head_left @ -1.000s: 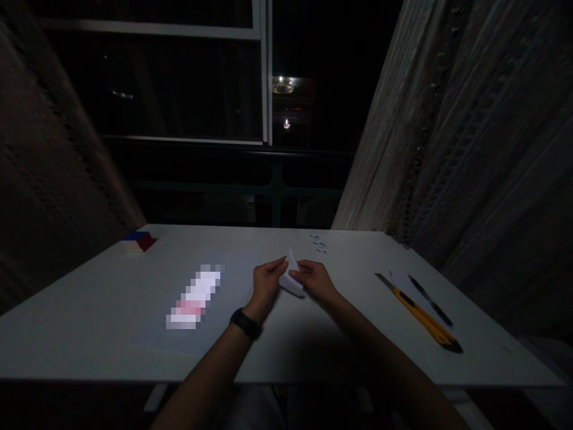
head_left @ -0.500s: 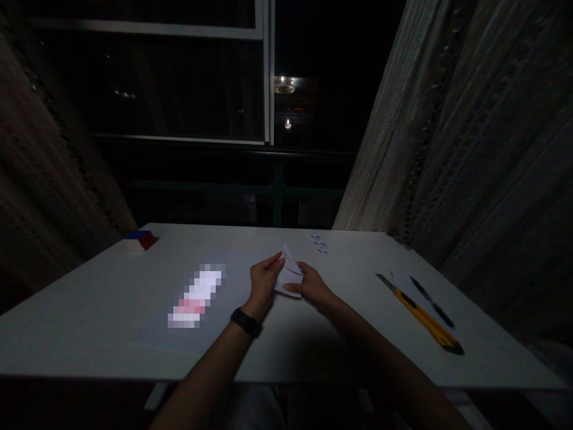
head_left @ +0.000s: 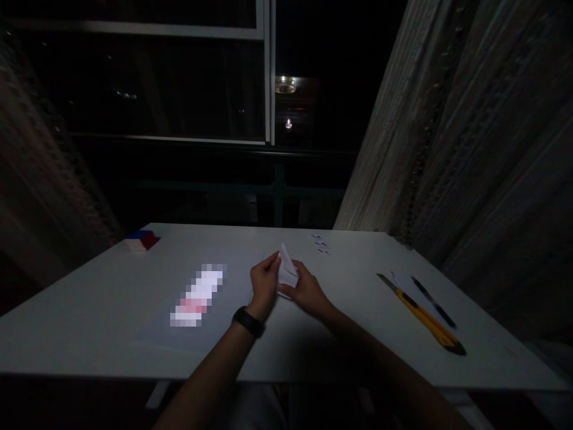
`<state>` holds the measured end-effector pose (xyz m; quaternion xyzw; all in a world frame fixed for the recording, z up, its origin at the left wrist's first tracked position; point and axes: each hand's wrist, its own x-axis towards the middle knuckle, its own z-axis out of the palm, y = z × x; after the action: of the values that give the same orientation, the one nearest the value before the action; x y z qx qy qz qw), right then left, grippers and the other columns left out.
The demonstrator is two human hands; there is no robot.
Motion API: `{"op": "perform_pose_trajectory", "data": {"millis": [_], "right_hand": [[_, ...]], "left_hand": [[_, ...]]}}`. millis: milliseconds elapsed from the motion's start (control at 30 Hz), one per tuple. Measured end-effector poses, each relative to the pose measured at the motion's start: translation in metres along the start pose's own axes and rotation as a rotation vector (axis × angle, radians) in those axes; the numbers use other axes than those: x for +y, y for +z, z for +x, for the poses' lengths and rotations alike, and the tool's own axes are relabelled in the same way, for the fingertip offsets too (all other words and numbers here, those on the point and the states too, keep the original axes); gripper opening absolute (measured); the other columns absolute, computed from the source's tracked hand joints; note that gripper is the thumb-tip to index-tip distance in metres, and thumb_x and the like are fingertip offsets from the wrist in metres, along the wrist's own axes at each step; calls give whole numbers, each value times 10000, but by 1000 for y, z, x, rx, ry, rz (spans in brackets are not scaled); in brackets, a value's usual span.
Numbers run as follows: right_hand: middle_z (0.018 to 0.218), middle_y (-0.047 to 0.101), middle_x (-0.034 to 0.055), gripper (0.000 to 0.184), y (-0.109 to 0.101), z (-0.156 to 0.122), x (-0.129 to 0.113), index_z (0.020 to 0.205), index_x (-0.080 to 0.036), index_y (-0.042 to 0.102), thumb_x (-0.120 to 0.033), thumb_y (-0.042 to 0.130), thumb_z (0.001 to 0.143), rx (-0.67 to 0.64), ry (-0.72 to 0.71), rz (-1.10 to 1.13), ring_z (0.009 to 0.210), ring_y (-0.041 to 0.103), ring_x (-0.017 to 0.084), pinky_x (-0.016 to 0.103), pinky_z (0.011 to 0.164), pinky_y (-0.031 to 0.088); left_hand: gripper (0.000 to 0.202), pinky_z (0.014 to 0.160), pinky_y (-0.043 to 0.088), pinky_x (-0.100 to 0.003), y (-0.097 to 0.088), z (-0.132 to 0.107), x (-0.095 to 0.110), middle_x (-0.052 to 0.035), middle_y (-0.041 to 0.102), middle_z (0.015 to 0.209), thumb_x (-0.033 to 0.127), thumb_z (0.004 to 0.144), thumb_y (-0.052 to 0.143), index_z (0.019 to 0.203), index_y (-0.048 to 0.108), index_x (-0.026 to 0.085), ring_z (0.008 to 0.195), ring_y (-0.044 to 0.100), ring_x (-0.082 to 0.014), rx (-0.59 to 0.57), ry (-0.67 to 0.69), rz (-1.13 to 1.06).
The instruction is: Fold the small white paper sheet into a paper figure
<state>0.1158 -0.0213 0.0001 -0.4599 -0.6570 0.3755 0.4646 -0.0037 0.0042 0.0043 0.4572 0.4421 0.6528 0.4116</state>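
Note:
Between my two hands, above the middle of the white table [head_left: 89,304], is a folded piece of white paper [head_left: 287,272] with a pointed top and a dark line across it. My left hand [head_left: 265,280], with a dark band on its wrist, pinches the paper's left edge between thumb and fingers. From the right, my right hand [head_left: 308,289] grips the lower right part, its thumb on the near side and its fingers mostly behind the paper. Both hands are closed on it. The paper's back and part of its lower edge are hidden.
A yellow box cutter [head_left: 423,316] with its blade out and a dark pen [head_left: 434,303] lie on the right. Small marked paper pieces [head_left: 321,244] are at the back. On the left are a blurred-out bright rectangle [head_left: 199,297] on a pale sheet [head_left: 156,334] and a coloured cube [head_left: 141,240].
My right hand has shifted slightly left, closer to my left hand. The paper between them looks narrower and more folded or turned. Both hands still hold it.

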Motion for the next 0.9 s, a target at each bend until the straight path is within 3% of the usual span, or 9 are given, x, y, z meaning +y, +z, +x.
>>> {"op": "perform_pose_trajectory", "data": {"millis": [100, 200, 400, 633, 900], "right_hand": [[822, 648, 36, 519, -8, 7, -3, 1158, -214, 449, -414, 604, 705, 59, 11, 247, 735, 621, 186, 309, 663, 483], [739, 644, 29, 492, -16, 14, -2, 1082, -176, 532, -413, 641, 665, 190, 8, 322, 693, 619, 172, 293, 655, 481], [760, 689, 66, 381, -16, 19, 8, 869, -144, 664, -409, 686, 596, 234, 91, 324, 676, 630, 196, 319, 630, 496], [727, 697, 67, 376, -12, 18, 8, 837, -136, 685, -401, 703, 570, 290, 112, 343, 622, 629, 190, 288, 554, 492], [712, 696, 67, 366, -9, 17, 6, 817, -137, 688, -378, 725, 545, 290, 133, 367, 619, 632, 185, 292, 569, 498]], "left_hand": [[331, 812, 461, -330, 1, -1, 0, -100, 689, 954, 308, 679, 656, 962, 685, 138, 884, 626, -222, -38, 41, 61], [319, 821, 457, -328, 3, -3, 0, -92, 685, 974, 305, 686, 650, 969, 685, 162, 893, 626, -219, -100, 62, 96], [303, 834, 451, -321, 3, -4, 0, -90, 681, 985, 275, 697, 641, 977, 682, 166, 910, 620, -215, -147, 77, 142], [289, 830, 456, -321, 4, -4, 2, -75, 685, 969, 301, 713, 627, 973, 681, 187, 892, 625, -198, -163, 151, 249], [309, 854, 452, -326, 4, -5, 0, -74, 681, 990, 353, 727, 611, 972, 681, 178, 934, 620, -207, -102, 137, 187]]}}
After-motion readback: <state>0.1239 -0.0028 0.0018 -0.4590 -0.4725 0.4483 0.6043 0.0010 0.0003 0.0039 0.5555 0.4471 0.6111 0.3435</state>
